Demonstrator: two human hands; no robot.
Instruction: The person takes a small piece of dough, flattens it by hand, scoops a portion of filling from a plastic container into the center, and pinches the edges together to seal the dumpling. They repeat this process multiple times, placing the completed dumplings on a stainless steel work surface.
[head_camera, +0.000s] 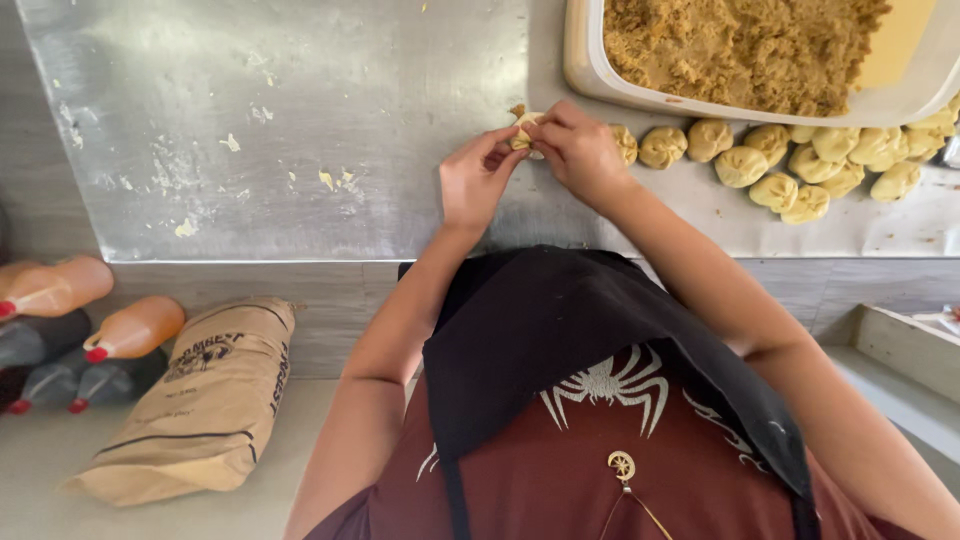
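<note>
A small pale dough dumpling (523, 131), with a brown bit of filling showing at its upper left tip, is sitting just above the middle of the frame, pinched between both hands right over the steel surface. It is too covered by fingers to tell its long axis; the open, filling end is pointing toward the upper left. The left hand (474, 180) is reaching up from the lower centre, wrist bent, its fingertips closing together on the dumpling's left edge. The right hand (578, 150) is coming in from the right, knuckles up, fingers curled and clamped on the dumpling's right side.

Just right of the hands, a row of finished round folded dumplings (800, 165) is lying along the scuffed stainless steel table (300, 100), which is dotted with dough scraps. At the upper right, a white plastic tub (585, 60) is holding crumbly brown filling (740, 45). At the lower left, a brown paper sack (205, 400) is lying beside orange-and-dark bottles with red caps (90, 330) on a lower shelf.
</note>
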